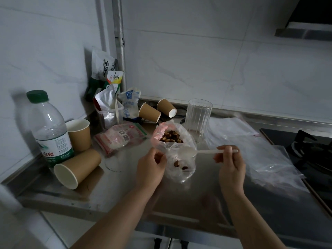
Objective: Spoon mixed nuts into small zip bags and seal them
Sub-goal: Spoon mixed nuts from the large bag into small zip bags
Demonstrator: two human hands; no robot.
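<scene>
bottle (pixel 49 130): far left of the steel counter (pixel 116 187), green cap on, nothing to do with the job.

cups (pixel 77 168): a few paper ones around it, one upright, one tipped on its side near the front edge, two more lying down further back.

packets (pixel 120 136): snack packs and pouches piled in the corner, one pink-white pack lying flat.

left hand (pixel 150 169): fingers curled, pinching the left edge of the zip bag (pixel 179 168) so the mouth stays open. The bag sits right in the middle of the counter.

nuts (pixel 171 136): the main heap is in a bigger clear bag just behind the zip bag. Only a few pieces show down in the zip bag, so it looks like filling has barely started.

spoon (pixel 188 152): white plastic, bowl over the zip bag's mouth. Looks empty, but hard to be sure.

right hand (pixel 228 159): pinching the spoon handle near its end.

glass (pixel 197 117): ribbed, standing behind the bags.

spare bags (pixel 251 146): flat clear pile to the right, next to the stove (pixel 309 146). No sealed, filled bag in sight, so pretty much everything is left: more scoops, zip this one, then the rest.
</scene>
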